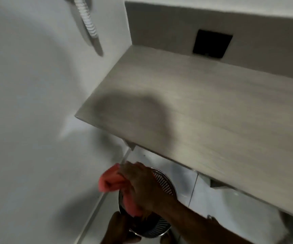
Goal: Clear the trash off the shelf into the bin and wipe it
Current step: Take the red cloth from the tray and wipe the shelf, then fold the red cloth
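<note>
The beige stone shelf [204,110] runs across the upper right, and its top is bare. Below its front edge stands a round perforated metal bin [165,182] on the white floor. My right hand [142,187] reaches in from the lower right and is closed on a pink cloth [112,182], holding it over the bin's left rim. My left hand [117,229] is dark and blurred at the bottom edge and grips the bin's near rim. The inside of the bin is dark and its contents cannot be made out.
A ribbed metal shower hose [89,25] hangs on the white wall at the upper left. A black square panel [211,44] sits in the wall behind the shelf. White tiles [188,187] lie under the shelf.
</note>
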